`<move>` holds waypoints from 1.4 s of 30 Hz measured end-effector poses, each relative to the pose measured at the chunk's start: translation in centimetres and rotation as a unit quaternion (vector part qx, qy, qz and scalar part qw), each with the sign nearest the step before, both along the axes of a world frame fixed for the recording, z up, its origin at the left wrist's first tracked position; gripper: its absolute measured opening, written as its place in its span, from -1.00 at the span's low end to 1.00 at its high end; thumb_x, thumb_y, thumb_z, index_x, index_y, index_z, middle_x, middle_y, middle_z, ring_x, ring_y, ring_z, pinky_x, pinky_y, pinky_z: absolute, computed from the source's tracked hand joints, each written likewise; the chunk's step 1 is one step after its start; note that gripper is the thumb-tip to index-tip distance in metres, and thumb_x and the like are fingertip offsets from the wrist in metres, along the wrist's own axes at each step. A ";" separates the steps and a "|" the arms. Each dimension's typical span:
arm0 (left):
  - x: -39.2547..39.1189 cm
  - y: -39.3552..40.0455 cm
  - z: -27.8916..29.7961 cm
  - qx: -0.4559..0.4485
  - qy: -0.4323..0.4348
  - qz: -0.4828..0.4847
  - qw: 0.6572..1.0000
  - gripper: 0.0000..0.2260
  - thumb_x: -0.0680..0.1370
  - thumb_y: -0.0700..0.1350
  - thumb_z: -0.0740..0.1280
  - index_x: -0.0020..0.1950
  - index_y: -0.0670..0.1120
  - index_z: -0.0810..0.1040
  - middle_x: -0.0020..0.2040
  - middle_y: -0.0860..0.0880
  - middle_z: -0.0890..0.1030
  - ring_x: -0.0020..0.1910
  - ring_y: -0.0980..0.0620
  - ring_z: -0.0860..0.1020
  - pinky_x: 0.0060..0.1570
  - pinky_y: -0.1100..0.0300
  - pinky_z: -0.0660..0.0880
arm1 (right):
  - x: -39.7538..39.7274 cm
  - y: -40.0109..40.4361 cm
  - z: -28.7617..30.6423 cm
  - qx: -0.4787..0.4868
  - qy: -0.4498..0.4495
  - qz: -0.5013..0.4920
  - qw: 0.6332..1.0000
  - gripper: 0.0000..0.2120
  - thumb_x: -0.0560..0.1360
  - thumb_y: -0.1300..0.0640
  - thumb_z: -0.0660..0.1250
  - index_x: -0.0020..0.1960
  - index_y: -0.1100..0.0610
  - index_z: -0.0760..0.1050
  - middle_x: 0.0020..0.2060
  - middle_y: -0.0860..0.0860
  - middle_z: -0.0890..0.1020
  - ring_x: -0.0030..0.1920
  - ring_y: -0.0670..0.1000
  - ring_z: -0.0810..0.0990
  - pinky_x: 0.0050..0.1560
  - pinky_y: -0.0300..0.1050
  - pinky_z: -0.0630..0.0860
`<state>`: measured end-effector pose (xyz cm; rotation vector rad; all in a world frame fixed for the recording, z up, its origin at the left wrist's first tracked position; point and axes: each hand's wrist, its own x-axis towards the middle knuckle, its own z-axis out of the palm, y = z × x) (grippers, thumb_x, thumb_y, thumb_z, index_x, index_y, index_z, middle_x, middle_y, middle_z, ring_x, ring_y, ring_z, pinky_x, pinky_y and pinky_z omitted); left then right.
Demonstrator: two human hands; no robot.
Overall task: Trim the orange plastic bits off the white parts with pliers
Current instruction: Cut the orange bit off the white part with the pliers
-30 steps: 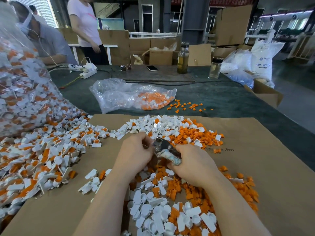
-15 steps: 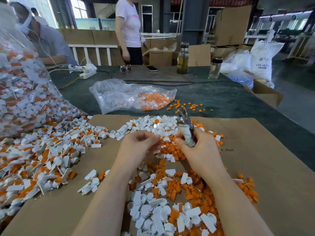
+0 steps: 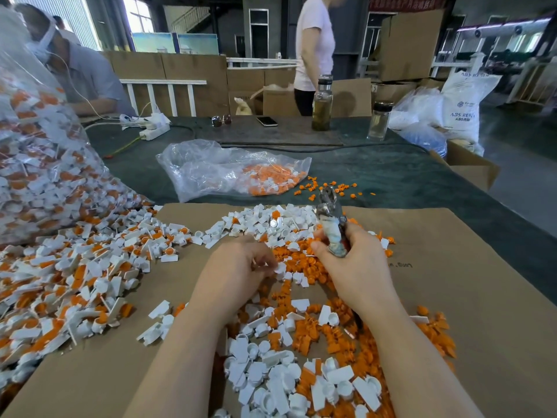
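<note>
- Between our wrists and nearer us, we are keeping the heap of trimmed white plastic caps (image 3: pixel 271 384) mixed with cut orange plastic bits (image 3: pixel 337 342), likely so finished pieces drop straight below the cutting spot.
- We are curling our left hand (image 3: pixel 238 273) over the brown cardboard sheet (image 3: pixel 482 297), its fingertips pinching a small white piece; which part it is we cannot tell.
- We are gripping the metal pliers with tape-wrapped handles (image 3: pixel 331 224) in our right hand (image 3: pixel 355 267), nose pointing up and away, seemingly parked between cuts.
- Left of our left hand, we are keeping the untrimmed white-and-orange parts (image 3: pixel 75 276) within easy reach, spilling from a large clear plastic bag (image 3: pixel 36 164).
- Beyond both hands, a smaller clear bag (image 3: pixel 229 170) is lying on the dark green table cover (image 3: pixel 391 176), probably collecting offcuts.
</note>
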<state>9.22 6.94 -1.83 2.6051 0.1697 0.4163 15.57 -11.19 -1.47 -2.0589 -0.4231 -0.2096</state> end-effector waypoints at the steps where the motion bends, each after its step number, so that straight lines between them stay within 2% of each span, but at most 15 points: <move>1: 0.0 0.0 0.0 -0.006 0.006 0.004 1.000 -0.83 0.50 -0.14 0.47 -0.10 0.15 0.63 -0.10 0.15 0.56 -0.14 0.21 0.52 -0.18 0.35 0.47 | 0.0 0.0 0.0 -0.001 0.001 -0.001 1.000 -0.84 0.49 -0.01 0.41 0.06 -0.06 0.57 -0.19 -0.25 0.58 -0.20 -0.17 0.56 -0.26 -0.28 0.45; 3: 0.1 0.0 -0.3 -0.048 0.025 0.018 0.998 -0.76 0.49 -0.22 0.44 -0.05 0.14 0.57 -0.12 0.17 0.54 -0.16 0.20 0.53 -0.22 0.37 0.48 | 0.0 0.0 0.0 -0.004 0.001 -0.001 1.000 -0.82 0.49 -0.01 0.40 0.09 -0.05 0.57 -0.18 -0.25 0.58 -0.23 -0.17 0.56 -0.27 -0.28 0.45; 6: 0.1 0.4 -0.6 -0.113 0.072 0.024 0.991 -0.73 0.46 -0.29 0.36 0.01 0.07 0.51 -0.08 0.11 0.54 -0.12 0.15 0.54 -0.16 0.28 0.52 | 0.1 -0.1 -0.1 -0.006 0.002 0.002 1.000 -0.77 0.50 0.00 0.40 0.14 -0.02 0.56 -0.16 -0.18 0.61 -0.32 -0.17 0.50 -0.32 -0.29 0.38; 10: 0.1 0.6 -0.8 -0.124 0.103 0.013 0.987 -0.76 0.46 -0.14 0.47 0.04 0.07 0.52 -0.04 0.05 0.55 -0.12 0.12 0.52 -0.19 0.26 0.47 | 0.1 -0.1 -0.1 -0.004 0.002 0.003 1.000 -0.75 0.50 0.01 0.40 0.17 -0.01 0.55 -0.12 -0.14 0.62 -0.34 -0.18 0.45 -0.31 -0.27 0.36; 13: 0.1 0.5 -0.8 -0.112 0.098 0.021 0.989 -0.73 0.43 -0.01 0.54 0.03 0.12 0.53 -0.09 0.12 0.55 -0.15 0.18 0.51 -0.24 0.32 0.40 | 0.1 -0.1 -0.1 -0.009 0.001 0.005 1.000 -0.75 0.50 0.01 0.40 0.17 -0.01 0.55 -0.12 -0.14 0.62 -0.31 -0.17 0.46 -0.29 -0.23 0.41; 17: 0.3 0.1 -0.8 -0.106 0.083 0.042 0.990 -0.80 0.45 -0.04 0.53 -0.08 0.12 0.52 -0.17 0.13 0.58 -0.19 0.20 0.54 -0.25 0.34 0.45 | 0.0 0.0 0.0 -0.015 0.002 0.003 1.000 -0.74 0.50 0.00 0.40 0.17 0.00 0.55 -0.10 -0.16 0.62 -0.18 -0.13 0.56 -0.18 -0.13 0.56; 20: 0.3 0.0 -0.7 -0.143 0.079 0.059 0.985 -0.87 0.46 -0.02 0.53 -0.13 0.10 0.59 -0.20 0.13 0.62 -0.22 0.21 0.57 -0.31 0.37 0.43 | -0.1 0.0 0.1 -0.020 0.004 0.001 1.000 -0.74 0.50 0.00 0.40 0.17 0.00 0.55 -0.08 -0.18 0.61 -0.09 -0.11 0.58 -0.09 -0.07 0.60; 24: 0.4 0.0 -0.6 -0.180 0.084 0.078 0.977 -0.91 0.45 0.04 0.53 -0.19 0.10 0.66 -0.21 0.16 0.65 -0.25 0.23 0.58 -0.34 0.37 0.40 | 0.0 -0.1 0.2 -0.023 0.011 -0.001 1.000 -0.76 0.50 0.01 0.40 0.15 -0.01 0.55 -0.11 -0.18 0.61 -0.15 -0.10 0.58 -0.14 -0.07 0.60; 28: 0.3 -0.1 -0.5 -0.196 0.085 0.084 0.973 -0.91 0.45 0.07 0.52 -0.23 0.12 0.70 -0.25 0.24 0.65 -0.31 0.35 0.55 -0.39 0.43 0.35 | 0.1 0.0 0.1 -0.028 0.014 -0.001 1.000 -0.77 0.50 0.03 0.40 0.15 -0.01 0.54 -0.11 -0.16 0.61 -0.16 -0.09 0.58 -0.15 -0.06 0.59; 31: 0.4 -0.1 -0.4 -0.200 0.086 0.086 0.972 -0.95 0.45 0.05 0.53 -0.20 0.15 0.71 -0.22 0.27 0.64 -0.25 0.33 0.56 -0.37 0.46 0.34 | 0.1 -0.1 0.0 -0.037 0.021 0.005 0.999 -0.74 0.50 0.04 0.40 0.18 0.01 0.54 -0.09 -0.13 0.61 -0.18 -0.10 0.55 -0.18 -0.07 0.57; 33: 0.4 -0.1 -0.3 -0.230 0.082 0.088 0.966 -0.95 0.44 0.01 0.54 -0.17 0.15 0.70 -0.24 0.19 0.67 -0.32 0.27 0.57 -0.39 0.43 0.38 | 0.1 -0.2 0.1 -0.047 0.034 0.015 0.998 -0.73 0.50 0.04 0.40 0.19 0.02 0.54 -0.07 -0.11 0.62 -0.16 -0.09 0.56 -0.14 -0.05 0.58; 35: 0.2 0.0 -0.1 -0.288 0.075 0.065 0.953 -0.91 0.44 -0.03 0.55 -0.11 0.10 0.70 -0.28 0.07 0.70 -0.37 0.20 0.61 -0.34 0.35 0.46 | 0.0 -0.3 0.1 -0.054 0.039 0.032 0.997 -0.75 0.50 0.07 0.40 0.17 0.01 0.55 -0.09 -0.14 0.61 -0.14 -0.09 0.57 -0.13 -0.10 0.58; 39: -0.1 0.0 0.5 -0.390 0.079 0.007 0.917 -0.82 0.46 -0.18 0.52 0.02 0.01 0.66 -0.21 -0.16 0.72 -0.14 -0.04 0.71 0.05 0.05 0.60 | -0.3 -0.2 0.2 -0.048 0.044 0.070 0.995 -0.77 0.48 0.10 0.41 0.13 -0.01 0.57 -0.11 -0.20 0.59 -0.12 -0.16 0.57 -0.19 -0.28 0.49; 42: -0.1 -0.4 0.6 -0.395 0.064 -0.015 0.917 -0.80 0.48 -0.25 0.48 0.05 -0.02 0.63 -0.22 -0.17 0.71 -0.15 -0.09 0.72 0.08 -0.03 0.60 | -0.5 -0.2 0.4 -0.041 0.062 0.097 0.993 -0.77 0.48 0.09 0.43 0.13 0.01 0.58 -0.09 -0.17 0.62 -0.10 -0.15 0.59 -0.12 -0.19 0.56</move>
